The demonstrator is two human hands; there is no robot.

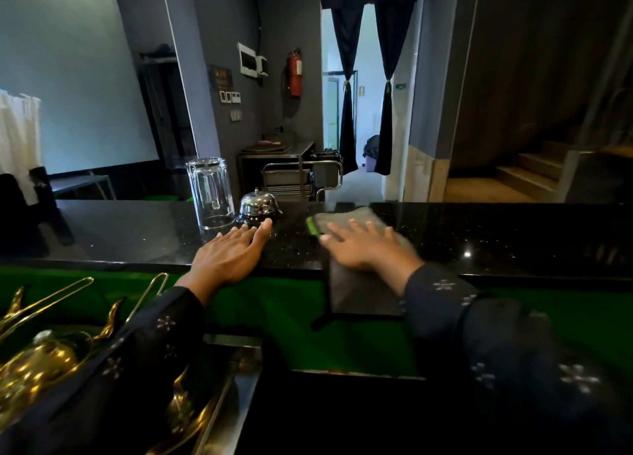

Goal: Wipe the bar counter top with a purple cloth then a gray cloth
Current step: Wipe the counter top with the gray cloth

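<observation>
Right hand (368, 249) pressed flat, fingers spread, on gray cloth (356, 283) draped over black counter (137, 235) edge; left hand (229, 252) open, empty, beside call bell (257, 208).

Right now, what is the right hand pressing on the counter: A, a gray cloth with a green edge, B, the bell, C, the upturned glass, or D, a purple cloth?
A: the right hand lies flat on the gray cloth, whose green edge shows beside the fingers.

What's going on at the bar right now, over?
Right hand flat on gray cloth, wiping counter. Left hand open, resting on counter. Bell and upturned glass just ahead of it.
</observation>
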